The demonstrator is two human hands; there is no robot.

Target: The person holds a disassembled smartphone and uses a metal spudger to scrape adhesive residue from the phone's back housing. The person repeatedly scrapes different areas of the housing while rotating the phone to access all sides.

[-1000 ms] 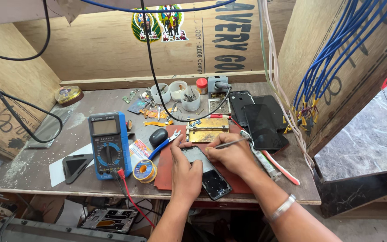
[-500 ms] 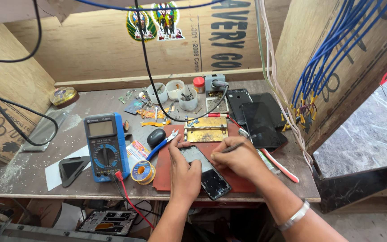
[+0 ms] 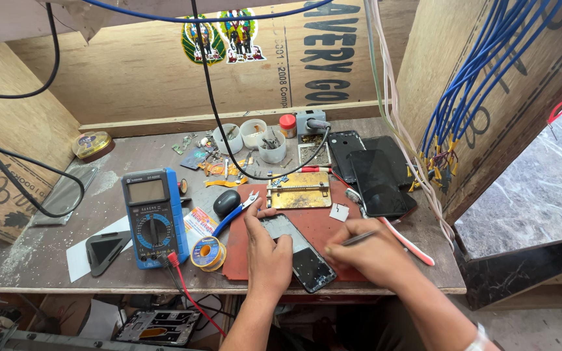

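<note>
- Shifted since the earlier frame: right hand (image 3: 367, 252), closed on thin tweezers (image 3: 359, 238), drawn lower right.
- Opened phone (image 3: 297, 252), lower centre on red mat (image 3: 333, 227): pinned under left hand (image 3: 267, 250); judged light, stiff, fragile; best held by edges.

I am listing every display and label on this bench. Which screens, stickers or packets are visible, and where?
Multimeter: blue, grey blank screen, left of left hand.
Opened phone: dark, under that hand.
Two black phones: dark screens, right rear.
Sticker: green, colourful, back wall.
Small packet: white-red, beside multimeter.
</note>
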